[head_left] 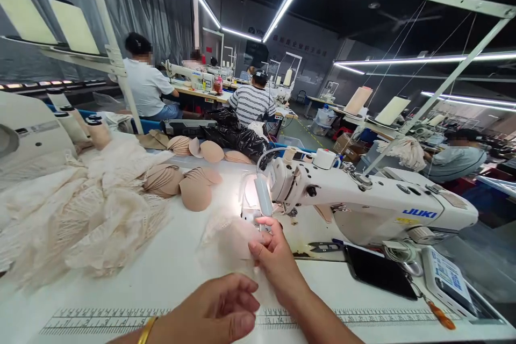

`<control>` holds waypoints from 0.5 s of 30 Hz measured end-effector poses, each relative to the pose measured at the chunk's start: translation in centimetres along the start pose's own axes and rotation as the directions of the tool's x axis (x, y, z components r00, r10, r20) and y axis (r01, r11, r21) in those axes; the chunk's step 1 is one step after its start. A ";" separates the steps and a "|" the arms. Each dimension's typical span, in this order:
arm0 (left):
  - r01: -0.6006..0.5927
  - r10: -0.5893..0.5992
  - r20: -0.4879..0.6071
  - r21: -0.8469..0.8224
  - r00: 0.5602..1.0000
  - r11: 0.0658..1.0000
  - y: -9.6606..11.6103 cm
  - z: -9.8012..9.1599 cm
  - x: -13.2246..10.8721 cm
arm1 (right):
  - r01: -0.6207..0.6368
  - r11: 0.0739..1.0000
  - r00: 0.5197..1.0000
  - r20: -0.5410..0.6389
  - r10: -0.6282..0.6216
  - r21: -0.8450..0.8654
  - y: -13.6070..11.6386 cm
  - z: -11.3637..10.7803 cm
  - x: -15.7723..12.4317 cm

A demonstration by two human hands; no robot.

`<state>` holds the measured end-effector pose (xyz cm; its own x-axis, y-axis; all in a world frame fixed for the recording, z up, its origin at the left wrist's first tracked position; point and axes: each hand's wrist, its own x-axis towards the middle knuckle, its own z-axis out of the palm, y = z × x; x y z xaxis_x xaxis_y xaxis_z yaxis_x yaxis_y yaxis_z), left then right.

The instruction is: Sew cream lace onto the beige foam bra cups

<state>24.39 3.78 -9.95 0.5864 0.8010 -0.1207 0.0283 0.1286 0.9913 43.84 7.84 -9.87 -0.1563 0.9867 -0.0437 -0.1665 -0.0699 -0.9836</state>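
My right hand [275, 256] reaches forward and pinches the edge of a beige padded cup with lace [229, 236] lying on the white table [169, 274], just in front of the needle area of the white JUKI sewing machine [363, 199]. The machine's small lamp [263, 196] shines onto the piece. My left hand [213, 312], with a gold bangle on the wrist, hovers low near the front edge with fingers curled loosely; nothing shows in it.
A heap of cream lace fabric [76, 215] covers the left of the table, with several beige cups [181, 180] behind it. Black snips [322, 247], a dark phone [379, 271] and a control panel [451, 279] lie at the right. Other people sit sewing further back.
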 end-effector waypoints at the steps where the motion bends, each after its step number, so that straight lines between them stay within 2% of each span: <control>1: 0.096 -0.114 -0.064 -0.233 0.991 0.968 -0.2 0.9 -0.6 | 0.021 0.999 0.999 -0.035 -0.019 0.038 0.4 0.8 -0.8; 2: 0.093 -0.166 -0.146 -0.408 0.975 0.908 -0.2 1.5 -0.8 | 0.043 0.997 0.997 -0.069 -0.038 0.060 1.0 1.5 -1.7; 3: 0.022 -0.176 -0.246 -0.526 0.953 0.850 0.0 1.8 -0.8 | 0.063 0.996 0.994 -0.094 -0.057 0.064 1.5 2.1 -2.8; 5: -0.178 -0.147 -0.443 -0.611 0.885 0.771 1.0 1.6 -0.5 | 0.094 0.995 0.992 -0.091 -0.092 0.023 2.3 2.9 -4.8; 7: -0.258 -0.144 -0.517 -0.626 0.844 0.736 2.1 1.2 -0.3 | 0.114 0.992 0.993 -0.032 -0.116 -0.044 2.6 3.3 -6.2; 8: -0.246 -0.147 -0.505 -0.629 0.851 0.738 2.5 1.2 -0.2 | 0.121 0.990 0.993 -0.002 -0.122 -0.073 2.4 3.3 -6.5; 11: -0.136 -0.118 -0.347 -0.626 0.930 0.767 2.9 1.6 -0.5 | 0.078 0.990 0.996 0.043 -0.074 -0.114 1.2 2.5 -6.0; 13: -0.098 -0.102 -0.272 -0.633 0.957 0.768 2.7 1.8 -0.7 | -0.004 0.999 0.998 0.067 0.007 -0.040 0.4 1.8 -5.3; 15: -0.118 -0.094 -0.286 -0.642 0.954 0.757 2.5 1.8 -0.9 | -0.084 0.991 0.993 0.093 0.075 0.105 0.2 1.5 -5.0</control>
<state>25.37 2.36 -7.31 0.3250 0.9190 -0.2233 -0.5678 0.3785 0.7310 43.13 2.72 -9.56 -0.2576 0.9610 -0.1005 -0.2539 -0.1677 -0.9526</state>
